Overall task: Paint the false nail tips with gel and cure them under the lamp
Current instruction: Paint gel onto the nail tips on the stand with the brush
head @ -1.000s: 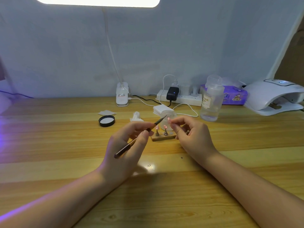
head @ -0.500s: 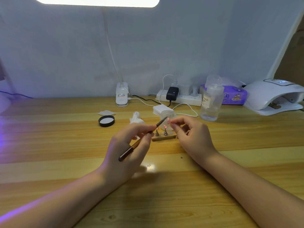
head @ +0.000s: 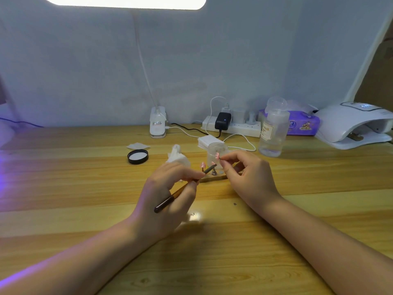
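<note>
Holding a brush (head: pixel 184 188) pinched in its fingers, the left hand (head: pixel 168 201) aims the bristles toward the right hand (head: pixel 247 177), which pinches a pink nail tip (head: pixel 217 155), apparently on a small stick. Two more tips stand on the wooden stand (head: pixel 212 177) between both hands. The curing lamp (head: pixel 353 124) sits far right.

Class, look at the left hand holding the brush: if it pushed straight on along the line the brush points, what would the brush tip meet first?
Probably the nail tip pinched by the right hand. The brush in the left hand points up and right toward it, though a stand peg just below its tip may come first; depth is unclear.
</note>
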